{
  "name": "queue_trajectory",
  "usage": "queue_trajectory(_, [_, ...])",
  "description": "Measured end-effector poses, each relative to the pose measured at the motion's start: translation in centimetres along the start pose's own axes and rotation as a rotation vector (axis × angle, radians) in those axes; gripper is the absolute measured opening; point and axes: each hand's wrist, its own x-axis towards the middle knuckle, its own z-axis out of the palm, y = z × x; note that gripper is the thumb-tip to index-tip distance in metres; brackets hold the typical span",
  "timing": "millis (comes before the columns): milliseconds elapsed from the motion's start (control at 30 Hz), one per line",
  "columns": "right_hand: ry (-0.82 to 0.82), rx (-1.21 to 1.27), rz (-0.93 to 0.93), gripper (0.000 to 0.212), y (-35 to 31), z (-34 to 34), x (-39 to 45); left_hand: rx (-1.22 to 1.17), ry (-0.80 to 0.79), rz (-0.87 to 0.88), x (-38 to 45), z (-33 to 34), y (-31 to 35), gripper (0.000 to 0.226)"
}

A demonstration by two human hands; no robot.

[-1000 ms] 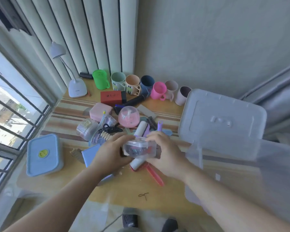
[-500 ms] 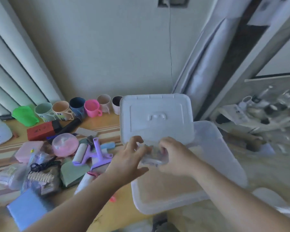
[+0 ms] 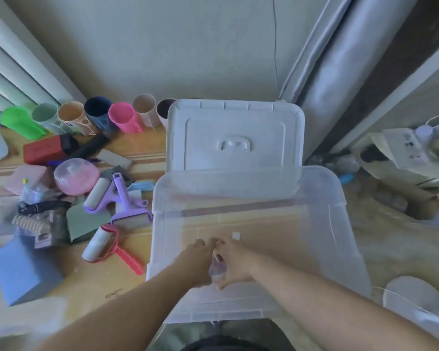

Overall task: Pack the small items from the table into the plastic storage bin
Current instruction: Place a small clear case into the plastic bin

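Both hands, left hand [image 3: 197, 259] and right hand [image 3: 235, 260], hold small clear plastic box [image 3: 217, 269] low inside transparent plastic storage bin [image 3: 340, 224]. Next: release, return to desk [image 3: 91, 282] clutter.

We count seven cups in a row: green [image 3: 18, 122], pale green [image 3: 47, 118], peach [image 3: 72, 117], navy [image 3: 98, 114], pink [image 3: 123, 120], beige [image 3: 145, 113] and a dark-mouthed one [image 3: 163, 112]. We see three lint rollers: two purple [image 3: 98, 194] [image 3: 129, 211], one red [image 3: 104, 245]. There is one clear bin [image 3: 340, 224], one lid [image 3: 235, 134], one pink dome [image 3: 76, 175], one red box [image 3: 45, 149], one blue block [image 3: 23, 271] and two hands [image 3: 197, 260] [image 3: 235, 260].
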Motion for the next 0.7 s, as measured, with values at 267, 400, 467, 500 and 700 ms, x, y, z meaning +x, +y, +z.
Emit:
queue_trajectory(267, [-0.041,0.052,0.071,0.030,2.1,-0.9,-0.8,0.331,-0.057,-0.140,0.4,0.0,0.6,0.053])
queue_trajectory(400, [-0.158,0.112,0.079,0.036,0.3,-1.8,-1.7,0.388,-0.096,-0.106,-0.3,-1.9,1.8,0.048])
queue_trajectory(467, [-0.155,0.025,0.038,0.030,-0.6,-2.3,-1.6,0.275,-0.037,-0.021,-1.4,-4.0,1.5,0.049])
queue_trajectory(500, [-0.106,-0.042,0.026,0.025,-1.0,-2.6,-1.4,0.201,0.048,0.059,-2.0,-5.4,1.0,0.050])
queue_trajectory(700, [0.570,-0.020,-0.171,0.011,-8.0,-8.7,0.7,-0.281,0.888,0.216,-6.5,-13.5,-8.9,0.027])
